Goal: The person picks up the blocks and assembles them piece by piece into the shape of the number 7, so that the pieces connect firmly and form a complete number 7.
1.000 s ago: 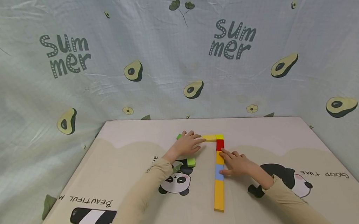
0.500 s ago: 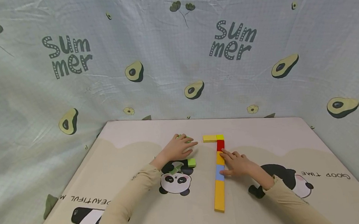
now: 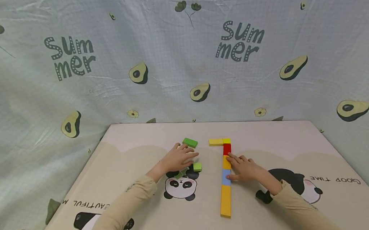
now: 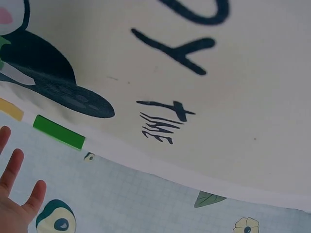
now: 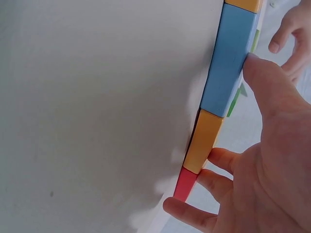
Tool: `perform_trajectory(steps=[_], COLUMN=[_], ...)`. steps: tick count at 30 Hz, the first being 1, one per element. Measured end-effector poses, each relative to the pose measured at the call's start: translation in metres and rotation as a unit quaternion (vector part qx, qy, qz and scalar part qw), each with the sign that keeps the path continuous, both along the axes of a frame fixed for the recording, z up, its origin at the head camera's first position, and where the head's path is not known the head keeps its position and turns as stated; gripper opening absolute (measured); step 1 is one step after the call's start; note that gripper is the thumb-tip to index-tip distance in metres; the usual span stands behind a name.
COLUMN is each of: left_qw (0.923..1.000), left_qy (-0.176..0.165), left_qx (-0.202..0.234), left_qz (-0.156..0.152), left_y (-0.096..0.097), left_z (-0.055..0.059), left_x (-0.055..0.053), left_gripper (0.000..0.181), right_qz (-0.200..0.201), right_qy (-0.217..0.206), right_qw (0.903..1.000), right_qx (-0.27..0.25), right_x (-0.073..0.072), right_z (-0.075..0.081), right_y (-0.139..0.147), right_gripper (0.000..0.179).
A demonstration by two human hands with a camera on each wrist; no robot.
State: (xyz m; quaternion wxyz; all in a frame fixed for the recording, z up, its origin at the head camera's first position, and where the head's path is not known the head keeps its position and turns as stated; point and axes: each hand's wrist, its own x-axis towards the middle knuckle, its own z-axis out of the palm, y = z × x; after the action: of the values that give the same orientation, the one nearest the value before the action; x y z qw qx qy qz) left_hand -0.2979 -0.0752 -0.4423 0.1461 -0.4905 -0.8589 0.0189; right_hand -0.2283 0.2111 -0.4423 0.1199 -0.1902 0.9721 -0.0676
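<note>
Several coloured blocks form an L on the table. A yellow block [image 3: 216,142] and a small yellow one head it. Down from the corner run a red block [image 3: 227,149], an orange block [image 5: 203,141], a blue block [image 5: 228,60] and a long orange block [image 3: 225,201]. My right hand [image 3: 245,168] rests along the row's right side, thumb at the blue block, fingertips at the orange and red blocks. My left hand [image 3: 176,158] is over the table with fingers spread, holding nothing. Beyond it lies a green block [image 3: 190,142]; by its thumb is a light green block [image 3: 197,167].
The table's cloth [image 3: 277,216] is printed with pandas and lettering. Behind its far edge hangs a pale curtain [image 3: 165,40] with avocado prints. Both forearms reach in from the near side.
My left hand has drawn back left and nearer from the yellow block, uncovering it and then the green block. My right hand stays at the row.
</note>
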Motion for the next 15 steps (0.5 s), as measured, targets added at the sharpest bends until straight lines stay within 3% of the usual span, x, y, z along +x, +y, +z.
perform_trajectory(steps=[15], left_qw=[0.9973], left_qy=[0.051], left_qx=[-0.021], left_qz=[-0.05], left_y=[0.002], left_z=[-0.006], left_x=[0.014], left_gripper=[0.029], right_qz=[0.004], right_qy=[0.004], right_qw=[1.0], right_qx=[0.0], right_x=[0.0], right_z=[-0.001], right_y=[0.001], right_gripper=[0.078])
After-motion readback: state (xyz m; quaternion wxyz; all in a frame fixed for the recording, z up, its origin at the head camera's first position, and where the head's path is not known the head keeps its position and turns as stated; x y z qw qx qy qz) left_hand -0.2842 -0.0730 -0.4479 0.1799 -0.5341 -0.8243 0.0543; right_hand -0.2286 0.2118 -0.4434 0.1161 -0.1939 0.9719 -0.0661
